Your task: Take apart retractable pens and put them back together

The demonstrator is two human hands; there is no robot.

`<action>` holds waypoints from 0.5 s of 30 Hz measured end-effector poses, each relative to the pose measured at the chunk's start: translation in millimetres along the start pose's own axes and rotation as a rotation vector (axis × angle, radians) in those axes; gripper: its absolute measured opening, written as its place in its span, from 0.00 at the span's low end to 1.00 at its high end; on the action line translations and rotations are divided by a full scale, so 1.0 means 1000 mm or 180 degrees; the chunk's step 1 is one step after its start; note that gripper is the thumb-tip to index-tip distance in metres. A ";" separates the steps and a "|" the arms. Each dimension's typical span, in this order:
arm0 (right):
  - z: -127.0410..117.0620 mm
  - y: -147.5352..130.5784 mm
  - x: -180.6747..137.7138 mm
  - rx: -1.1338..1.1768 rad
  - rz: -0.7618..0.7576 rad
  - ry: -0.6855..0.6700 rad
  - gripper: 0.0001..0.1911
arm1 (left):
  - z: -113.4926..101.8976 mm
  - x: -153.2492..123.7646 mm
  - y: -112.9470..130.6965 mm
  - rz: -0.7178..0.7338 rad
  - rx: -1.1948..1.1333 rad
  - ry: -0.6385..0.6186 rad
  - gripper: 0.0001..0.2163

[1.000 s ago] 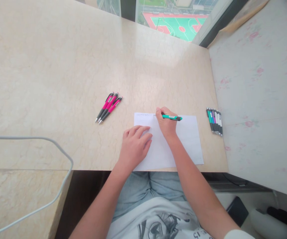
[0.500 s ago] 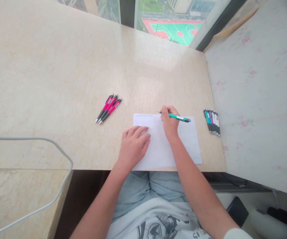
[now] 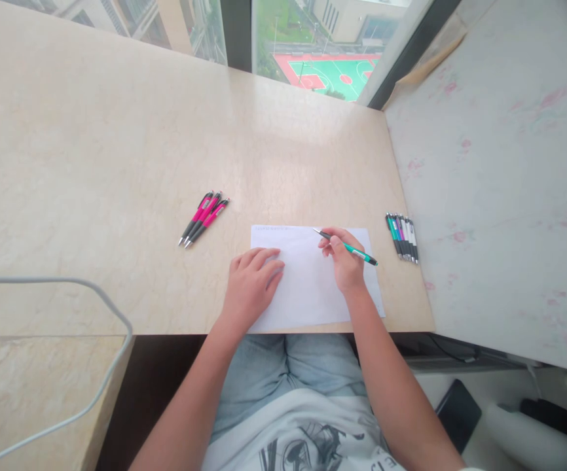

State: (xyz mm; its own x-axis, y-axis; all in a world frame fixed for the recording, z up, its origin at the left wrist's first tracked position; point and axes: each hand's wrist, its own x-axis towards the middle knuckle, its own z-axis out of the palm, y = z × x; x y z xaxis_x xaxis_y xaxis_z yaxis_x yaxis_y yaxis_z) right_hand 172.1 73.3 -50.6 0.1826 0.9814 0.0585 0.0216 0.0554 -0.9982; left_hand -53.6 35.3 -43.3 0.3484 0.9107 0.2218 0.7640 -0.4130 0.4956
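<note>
R hand (image 3: 346,263) pinching teal ballpt pen (image 3: 361,254), tip fwd of fingers; L hand (image 3: 251,284), fingers sl. spread, on wht paper (image 3: 308,294).

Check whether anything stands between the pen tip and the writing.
Nothing visible does. The right hand holds the green pen, its tip right of the writing with only bare paper between; the left hand rests lower, across the paper's left edge.

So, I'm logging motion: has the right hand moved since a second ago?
Yes, rightward: the right hand has moved away from the three pink-and-black pens.
</note>
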 end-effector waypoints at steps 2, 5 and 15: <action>-0.006 0.000 -0.004 0.0123 0.0032 0.0012 0.15 | 0.001 0.000 -0.001 0.0014 0.0036 0.0049 0.07; -0.009 0.002 -0.006 0.0428 0.0143 0.0111 0.14 | 0.002 0.001 -0.001 0.0013 0.0073 0.0107 0.08; -0.011 -0.003 -0.007 0.0477 0.0118 0.0101 0.31 | 0.002 0.002 -0.001 0.0027 0.0131 0.0184 0.08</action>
State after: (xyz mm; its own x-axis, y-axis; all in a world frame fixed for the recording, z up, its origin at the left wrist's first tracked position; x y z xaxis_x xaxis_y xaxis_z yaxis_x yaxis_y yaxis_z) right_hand 181.2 63.9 -48.3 0.2116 0.9772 0.0196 -0.1320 0.0484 -0.9901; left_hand -52.9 37.4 -45.4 0.3239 0.9054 0.2745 0.7834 -0.4193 0.4588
